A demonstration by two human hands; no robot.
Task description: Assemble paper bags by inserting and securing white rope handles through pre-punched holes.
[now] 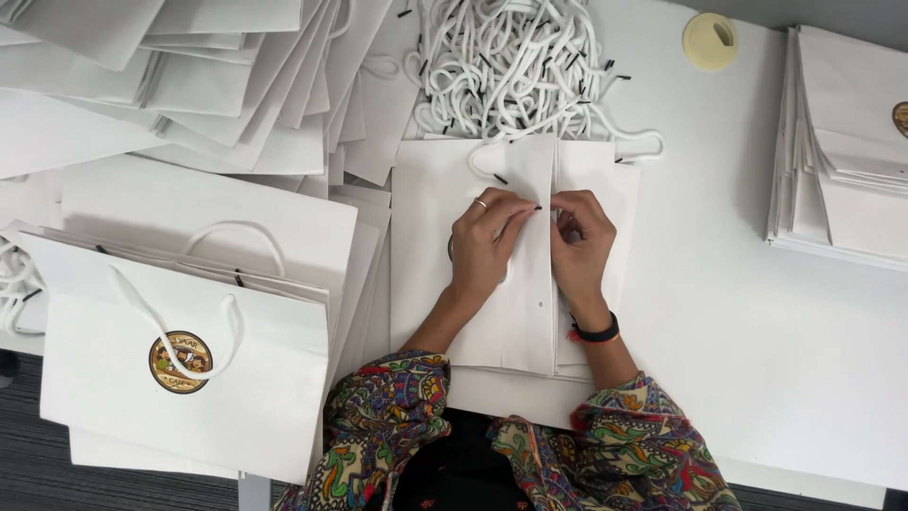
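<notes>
A flat white paper bag point(515, 312) lies in front of me on the white table point(738, 322). My left hand point(484, 244), with a ring on one finger, pinches the black tip of a white cord point(487, 161) at the bag's folded edge. My right hand point(579, 241), with a black wristband, presses on the bag right beside that tip, fingers curled. The cord loops from the bag's top edge. A small punched hole shows lower on the same fold.
A tangle of white cord handles with black tips point(511, 66) lies beyond the bag. Finished bags with round stickers point(189, 360) sit at left, loose flat bags point(189, 76) at far left, another stack point(842, 142) at right, a yellow round lid point(709, 41) behind.
</notes>
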